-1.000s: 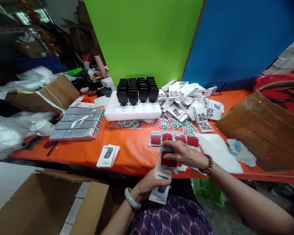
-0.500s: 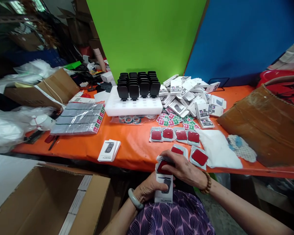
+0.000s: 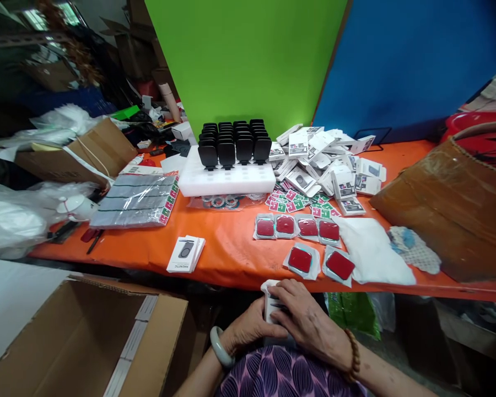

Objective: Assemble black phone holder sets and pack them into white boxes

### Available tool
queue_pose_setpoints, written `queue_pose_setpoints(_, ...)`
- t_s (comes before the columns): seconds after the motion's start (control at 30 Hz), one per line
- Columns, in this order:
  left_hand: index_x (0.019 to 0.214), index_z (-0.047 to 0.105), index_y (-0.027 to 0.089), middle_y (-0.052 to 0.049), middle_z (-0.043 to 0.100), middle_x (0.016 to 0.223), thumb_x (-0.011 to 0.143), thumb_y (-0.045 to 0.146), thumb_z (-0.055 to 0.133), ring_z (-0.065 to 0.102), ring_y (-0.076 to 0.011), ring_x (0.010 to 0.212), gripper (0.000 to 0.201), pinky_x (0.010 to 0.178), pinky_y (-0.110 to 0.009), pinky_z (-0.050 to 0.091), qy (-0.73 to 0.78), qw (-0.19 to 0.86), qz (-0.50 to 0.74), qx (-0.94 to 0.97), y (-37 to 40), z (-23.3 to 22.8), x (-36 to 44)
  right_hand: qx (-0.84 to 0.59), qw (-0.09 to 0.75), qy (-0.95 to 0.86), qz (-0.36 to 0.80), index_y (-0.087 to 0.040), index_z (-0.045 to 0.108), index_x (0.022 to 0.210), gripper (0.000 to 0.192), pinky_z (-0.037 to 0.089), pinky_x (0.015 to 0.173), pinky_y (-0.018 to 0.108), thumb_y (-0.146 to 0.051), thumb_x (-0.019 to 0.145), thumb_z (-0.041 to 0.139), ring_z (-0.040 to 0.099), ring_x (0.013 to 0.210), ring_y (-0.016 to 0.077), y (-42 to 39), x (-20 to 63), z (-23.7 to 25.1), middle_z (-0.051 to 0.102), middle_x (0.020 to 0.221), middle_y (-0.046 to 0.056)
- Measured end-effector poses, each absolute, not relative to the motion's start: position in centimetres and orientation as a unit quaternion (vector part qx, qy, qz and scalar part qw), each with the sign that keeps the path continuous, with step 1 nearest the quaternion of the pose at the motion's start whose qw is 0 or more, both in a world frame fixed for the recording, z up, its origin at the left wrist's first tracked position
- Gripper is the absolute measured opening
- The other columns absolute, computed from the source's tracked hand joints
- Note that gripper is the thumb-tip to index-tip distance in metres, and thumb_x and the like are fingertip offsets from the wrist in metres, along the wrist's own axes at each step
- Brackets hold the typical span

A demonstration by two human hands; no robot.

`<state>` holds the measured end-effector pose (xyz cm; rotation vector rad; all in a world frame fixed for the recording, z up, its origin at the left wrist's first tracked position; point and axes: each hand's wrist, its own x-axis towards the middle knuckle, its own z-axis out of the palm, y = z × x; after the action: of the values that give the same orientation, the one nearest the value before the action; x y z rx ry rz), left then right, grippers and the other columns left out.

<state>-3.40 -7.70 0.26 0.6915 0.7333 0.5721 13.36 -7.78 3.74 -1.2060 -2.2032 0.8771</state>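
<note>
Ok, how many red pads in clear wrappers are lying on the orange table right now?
6. Four in a row. Two nearer the edge. Another may be hidden inside the box in the hands.

A small white product box (image 3: 271, 300) stands roughly upright below the near edge of the orange table (image 3: 227, 248), over the person's lap. Only its rounded top corner and a strip of its front with a dark print show; the rest is hidden.
</note>
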Motion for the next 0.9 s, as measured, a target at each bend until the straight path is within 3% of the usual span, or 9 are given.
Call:
queue_pose_setpoints(0.1,0.119,0.053,0.021,-0.004,0.064,0.098,0.056,0.019,0.086,0.061,-0.0166,0.084,0.071,0.074,-0.026,0.047,0.432,0.762,0.331,0.352,-8.6,0.2,-3.9,-0.455,0.228,-0.795,0.330,-0.023,0.050,0.119,0.032,0.040,0.099,0.050,-0.020,0.087,0.055,0.053,0.108,0.0272,-8.4,14.0,3.1,0.060,0.116,0.011)
queue_pose_setpoints(0.2,0.120,0.052,0.021,-0.001,0.061,0.088,0.062,0.021,0.082,0.057,-0.0117,0.069,0.065,0.064,-0.023,0.045,0.494,0.692,0.358,0.386,-9.2,0.8,-4.2,-0.477,0.193,-0.778,0.362,-0.023,0.053,0.106,0.021,0.042,0.094,0.048,-0.022,0.086,0.058,0.056,0.099,0.0251,-8.1,14.7,3.3,0.062,0.105,0.007)
queue_pose_setpoints(0.37,0.117,0.061,0.018,-0.005,0.065,0.093,0.073,0.022,0.072,0.059,-0.0158,0.079,0.045,0.068,-0.024,0.046,0.469,0.670,0.300,0.492,-8.9,2.9,-4.1,-0.481,0.161,-0.772,0.383,-0.022,0.056,0.091,0.012,0.046,0.084,0.044,-0.021,0.081,0.063,0.054,0.087,0.0232,-7.3,14.9,4.5,0.059,0.091,0.004)
queue_pose_setpoints(0.47,0.118,0.060,0.019,-0.004,0.066,0.095,0.075,0.019,0.069,0.059,-0.0168,0.083,0.044,0.072,-0.024,0.046,0.451,0.662,0.285,0.526,-8.3,3.7,-4.2,-0.481,0.207,-0.762,0.381,-0.023,0.058,0.092,0.011,0.047,0.085,0.042,-0.020,0.082,0.062,0.054,0.094,0.0242,-7.5,14.7,4.6,0.056,0.096,0.005)
queue_pose_setpoints(0.63,0.106,0.058,0.018,-0.002,0.064,0.089,0.072,0.017,0.070,0.058,-0.0145,0.078,0.036,0.069,-0.023,0.046,0.437,0.695,0.275,0.501,-8.0,2.5,-5.3,-0.510,0.365,-0.688,0.364,-0.025,0.056,0.113,0.029,0.044,0.098,0.043,-0.023,0.085,0.061,0.050,0.115,0.0263,-8.9,15.1,2.4,0.052,0.120,0.010)
queue_pose_setpoints(0.77,0.105,0.056,0.018,-0.002,0.064,0.090,0.070,0.018,0.072,0.060,-0.0142,0.080,0.039,0.073,-0.025,0.048,0.441,0.716,0.289,0.457,-8.5,1.1,-5.9,-0.510,0.401,-0.571,0.503,-0.022,0.058,0.109,0.027,0.053,0.087,0.035,-0.033,0.085,0.062,0.063,0.098,0.0218,-9.8,15.1,0.5,0.061,0.108,0.008)
queue_pose_setpoints(0.9,0.104,0.057,0.017,-0.002,0.066,0.088,0.070,0.019,0.072,0.062,-0.0154,0.080,0.038,0.075,-0.027,0.050,0.462,0.699,0.296,0.458,-9.0,1.1,-5.7,-0.503,0.395,-0.443,0.629,-0.020,0.063,0.103,0.030,0.053,0.079,0.030,-0.040,0.081,0.067,0.066,0.087,0.0197,-10.1,14.2,0.1,0.069,0.094,0.005)
